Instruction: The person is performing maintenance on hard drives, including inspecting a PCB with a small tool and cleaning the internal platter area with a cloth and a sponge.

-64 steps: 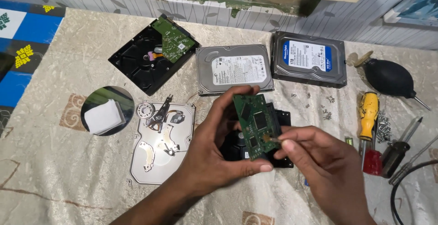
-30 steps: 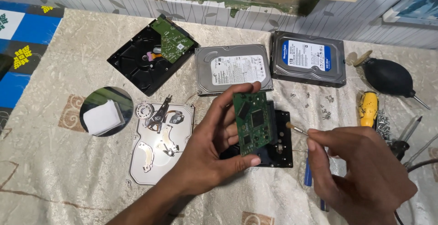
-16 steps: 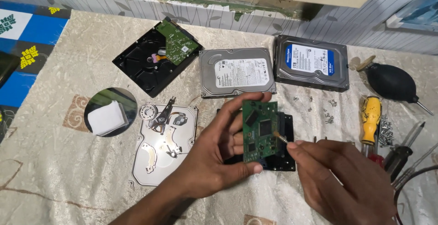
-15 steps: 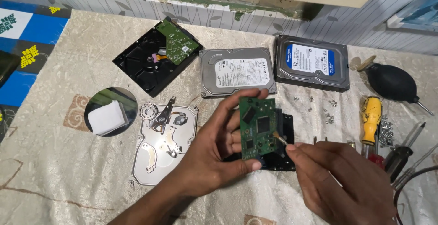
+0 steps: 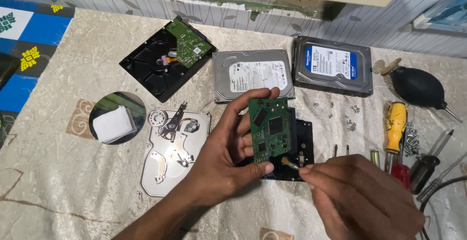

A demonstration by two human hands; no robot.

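Up close over a cloth-covered table (image 5: 58,186), we hold a green circuit board (image 5: 271,129) upright in our left hand (image 5: 228,157), thumb along its lower edge and fingertips on its top, its chip-studded face turned toward us. Our right hand (image 5: 360,196) is closed around a small brush (image 5: 290,163), its pale bristle tip touching the board's lower right corner. Just behind the board lies a black, flat drive casing (image 5: 304,142), partly hidden by it.

Toward the table's far edge sit three rectangular hard drives: a black open one (image 5: 155,70) carrying a second green board (image 5: 188,45), a silver metal one with a white label (image 5: 253,74), and a dark one with a blue-and-white label (image 5: 333,66). Left of our wrist rests a shiny silver drive lid (image 5: 170,162) with loose metal parts on it; beside that, a round mirror-like platter (image 5: 117,118) bears a folded white cloth (image 5: 113,123). At the right edge lie a black rubber air-blower bulb (image 5: 418,87), a yellow-handled screwdriver (image 5: 395,125), a dark-handled screwdriver (image 5: 428,164) and scattered small screws (image 5: 351,121). The tablecloth is beige, crinkled, with a faint vine pattern.
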